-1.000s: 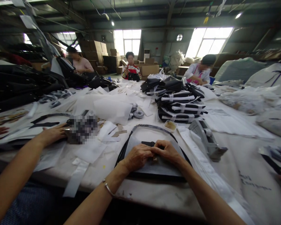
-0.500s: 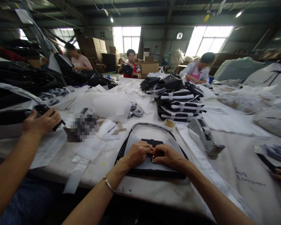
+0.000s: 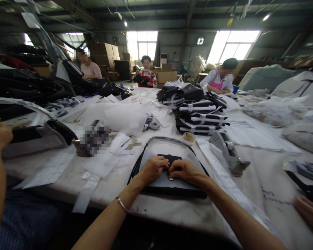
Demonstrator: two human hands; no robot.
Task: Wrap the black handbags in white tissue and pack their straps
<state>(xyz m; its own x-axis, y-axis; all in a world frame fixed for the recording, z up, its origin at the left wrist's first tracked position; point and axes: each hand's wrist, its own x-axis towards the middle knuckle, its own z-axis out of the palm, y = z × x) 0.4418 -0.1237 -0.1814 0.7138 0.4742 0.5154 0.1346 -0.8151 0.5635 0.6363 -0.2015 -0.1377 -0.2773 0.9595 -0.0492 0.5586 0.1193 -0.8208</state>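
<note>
Here, we found the bag (image 3: pixel 172 190) lying flat near the table (image 3: pixel 177 213) edge; left hand (image 3: pixel 151 169) and right hand (image 3: pixel 185 171) met over it, both pinching its clasp (image 3: pixel 170 177). We advised holding the bag flat, pressure even.

Dim hall, glaring windows (image 3: pixel 233 45), warped edges

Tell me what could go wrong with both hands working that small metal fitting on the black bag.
The metal fitting is tiny between the left hand and right hand; it may slip or pinch a fingertip. The bag lies near the table edge, so a tug might slide it off.
</note>
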